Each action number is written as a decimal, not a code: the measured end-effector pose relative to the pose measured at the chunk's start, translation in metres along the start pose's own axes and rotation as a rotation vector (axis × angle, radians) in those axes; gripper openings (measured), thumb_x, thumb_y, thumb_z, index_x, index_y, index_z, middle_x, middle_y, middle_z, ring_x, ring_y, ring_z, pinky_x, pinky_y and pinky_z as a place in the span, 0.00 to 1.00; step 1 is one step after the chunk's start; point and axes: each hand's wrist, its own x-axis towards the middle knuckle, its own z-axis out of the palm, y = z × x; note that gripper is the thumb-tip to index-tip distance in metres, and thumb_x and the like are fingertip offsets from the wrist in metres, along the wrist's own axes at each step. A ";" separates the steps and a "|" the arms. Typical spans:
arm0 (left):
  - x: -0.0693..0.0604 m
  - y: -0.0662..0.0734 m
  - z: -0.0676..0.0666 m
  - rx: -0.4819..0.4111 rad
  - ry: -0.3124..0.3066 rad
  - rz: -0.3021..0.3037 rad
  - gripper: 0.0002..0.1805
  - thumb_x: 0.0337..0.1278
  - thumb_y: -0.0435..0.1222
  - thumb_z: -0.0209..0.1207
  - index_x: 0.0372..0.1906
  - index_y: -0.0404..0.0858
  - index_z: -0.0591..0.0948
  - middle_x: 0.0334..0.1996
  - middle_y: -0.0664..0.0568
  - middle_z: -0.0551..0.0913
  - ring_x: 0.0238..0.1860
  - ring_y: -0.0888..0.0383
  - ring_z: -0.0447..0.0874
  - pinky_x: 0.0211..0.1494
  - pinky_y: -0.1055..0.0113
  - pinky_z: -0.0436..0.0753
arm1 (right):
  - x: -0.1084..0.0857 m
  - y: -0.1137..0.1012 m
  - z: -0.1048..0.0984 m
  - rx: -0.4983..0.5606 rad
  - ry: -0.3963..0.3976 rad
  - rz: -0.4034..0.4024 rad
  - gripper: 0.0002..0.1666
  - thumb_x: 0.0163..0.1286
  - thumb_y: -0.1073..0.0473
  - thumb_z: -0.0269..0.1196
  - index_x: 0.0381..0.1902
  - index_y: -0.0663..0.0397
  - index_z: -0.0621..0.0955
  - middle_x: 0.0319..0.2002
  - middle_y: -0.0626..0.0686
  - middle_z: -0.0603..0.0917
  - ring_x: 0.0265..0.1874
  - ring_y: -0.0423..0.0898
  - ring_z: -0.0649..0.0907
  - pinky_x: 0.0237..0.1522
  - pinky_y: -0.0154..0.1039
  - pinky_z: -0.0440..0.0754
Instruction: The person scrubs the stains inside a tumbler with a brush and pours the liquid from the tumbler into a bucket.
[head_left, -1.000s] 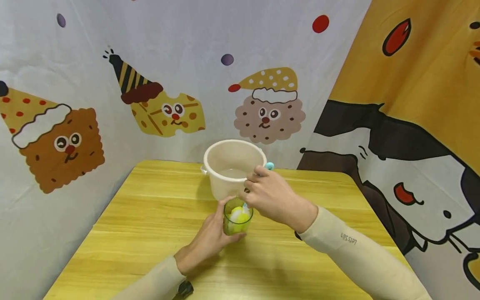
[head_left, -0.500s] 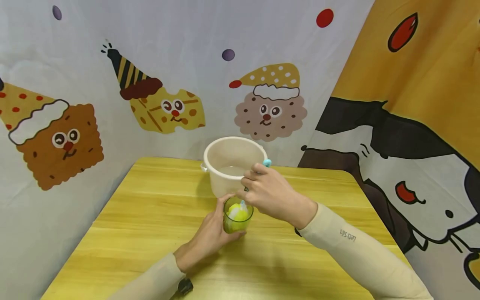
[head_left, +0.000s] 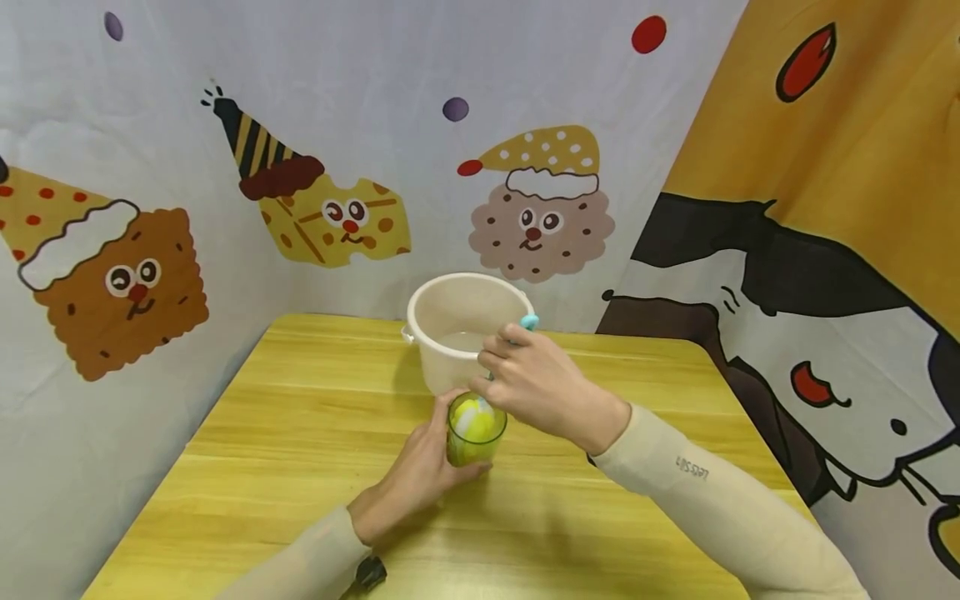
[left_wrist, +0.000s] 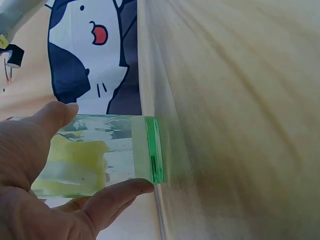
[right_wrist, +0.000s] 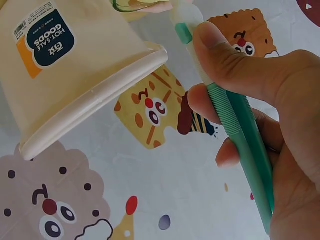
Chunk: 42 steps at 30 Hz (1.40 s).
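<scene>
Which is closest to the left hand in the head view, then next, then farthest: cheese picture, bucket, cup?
1. The cup: in the left hand.
2. The bucket: just beyond the cup.
3. The cheese picture: up behind the bucket, to its left.

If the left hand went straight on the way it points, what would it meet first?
Probably the cream bucket, beyond the green cup the left hand holds; depth is unclear.

We see a translucent green tumbler (head_left: 474, 454) upright, about midway between the left and right edges of the desk (head_left: 315, 433). Inside sits the yellow-and-white head (head_left: 477, 420) of a cup brush (right_wrist: 240, 135), its ribbed teal handle slanting up toward the right edge.
</scene>
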 end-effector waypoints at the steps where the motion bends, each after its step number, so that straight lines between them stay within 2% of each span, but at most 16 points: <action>1: 0.000 0.000 0.000 0.000 0.002 -0.003 0.63 0.57 0.40 0.90 0.88 0.47 0.59 0.71 0.36 0.87 0.67 0.41 0.93 0.70 0.44 0.95 | 0.001 0.000 0.000 -0.005 0.002 0.000 0.10 0.64 0.54 0.87 0.36 0.37 0.93 0.35 0.47 0.95 0.40 0.47 0.85 0.55 0.44 0.75; 12: 0.001 0.002 -0.002 -0.010 -0.002 -0.011 0.63 0.55 0.38 0.91 0.87 0.46 0.60 0.70 0.33 0.87 0.68 0.39 0.93 0.72 0.41 0.94 | 0.004 0.002 -0.003 -0.052 -0.012 -0.012 0.08 0.66 0.52 0.85 0.35 0.35 0.93 0.36 0.45 0.95 0.44 0.46 0.86 0.59 0.43 0.76; 28: 0.004 0.004 -0.005 -0.038 -0.027 -0.037 0.63 0.53 0.39 0.92 0.87 0.46 0.61 0.71 0.36 0.87 0.68 0.40 0.92 0.73 0.41 0.93 | 0.007 0.004 -0.010 -0.068 -0.078 -0.044 0.07 0.67 0.53 0.83 0.32 0.35 0.93 0.32 0.45 0.94 0.38 0.46 0.82 0.56 0.42 0.73; 35: 0.004 0.004 -0.006 -0.053 -0.036 -0.030 0.63 0.53 0.38 0.92 0.87 0.43 0.62 0.74 0.35 0.86 0.71 0.38 0.90 0.75 0.39 0.92 | 0.007 0.006 -0.015 -0.025 -0.102 -0.042 0.10 0.61 0.54 0.85 0.32 0.35 0.92 0.30 0.44 0.94 0.36 0.46 0.82 0.55 0.42 0.72; 42: 0.005 0.004 -0.007 -0.047 -0.044 -0.026 0.63 0.53 0.39 0.92 0.87 0.43 0.62 0.73 0.36 0.86 0.70 0.39 0.91 0.73 0.41 0.93 | 0.007 0.006 -0.017 0.018 -0.118 -0.035 0.14 0.54 0.54 0.88 0.33 0.35 0.92 0.29 0.43 0.93 0.36 0.47 0.83 0.56 0.44 0.74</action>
